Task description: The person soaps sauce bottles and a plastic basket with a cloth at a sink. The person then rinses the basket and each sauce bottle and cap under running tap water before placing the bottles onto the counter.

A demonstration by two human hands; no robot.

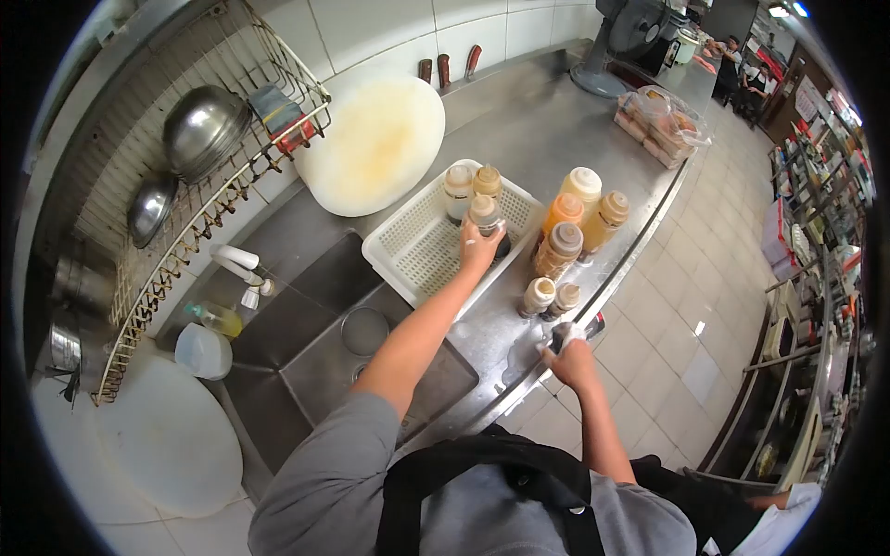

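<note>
My left hand (480, 248) is closed around a squeeze bottle (483, 211) with a pale cap, inside the white perforated basket (389, 264). Two more bottles, one of them a clear bottle (458, 190), stand beside it in the basket. On the steel counter to the right is a group of several sauce bottles, among them an orange bottle (562, 213). Two small bottles (538, 296) stand in front of them. Near the counter edge, my right hand (570, 357) is closed around a dark item with something white at its top, partly hidden by the fingers.
A steel sink (315, 371) with a faucet (236, 261) lies left of the basket. Behind are a round cutting board (375, 144) and a wire rack (213, 199) with bowls. A bag of packages (660, 125) and a fan (616, 46) stand farther back. Other people are in view.
</note>
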